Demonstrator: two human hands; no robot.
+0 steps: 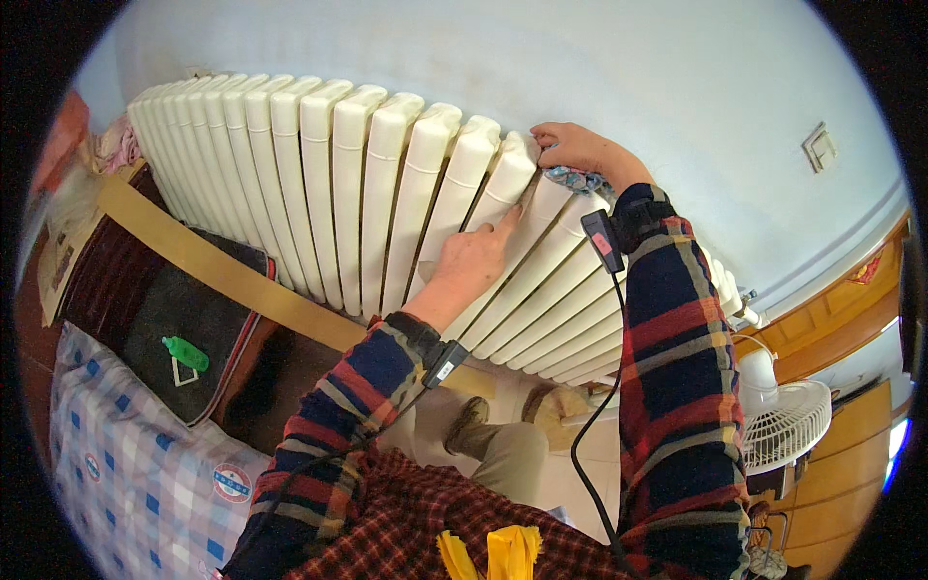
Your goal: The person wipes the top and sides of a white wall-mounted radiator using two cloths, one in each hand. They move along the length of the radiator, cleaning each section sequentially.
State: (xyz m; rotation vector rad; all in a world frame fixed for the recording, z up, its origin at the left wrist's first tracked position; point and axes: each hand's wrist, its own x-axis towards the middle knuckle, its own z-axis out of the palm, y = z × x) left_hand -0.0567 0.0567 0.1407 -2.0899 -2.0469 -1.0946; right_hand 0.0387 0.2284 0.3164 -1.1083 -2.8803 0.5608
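A long white radiator [401, 159] with upright columns runs along the wall in front of me. My right hand [580, 150] reaches over its top edge, fingers curled, with a blue-grey patterned cloth [578, 181] bunched under the palm and against the column tops. Lower down, my left hand [471, 266] rests at the front of the columns. Its index finger stretches up to a gap between two of them, just below my right hand. The other left fingers are bent and partly hidden, and I see nothing held in them.
A bed with a checked cover [155, 435] and a wooden rail [232, 271] lies at left, with a green bottle [186, 353] on a dark mat [145, 304]. A white fan [788, 420] stands at right. Black cables hang from both wrists. A wall socket [819, 148] sits upper right.
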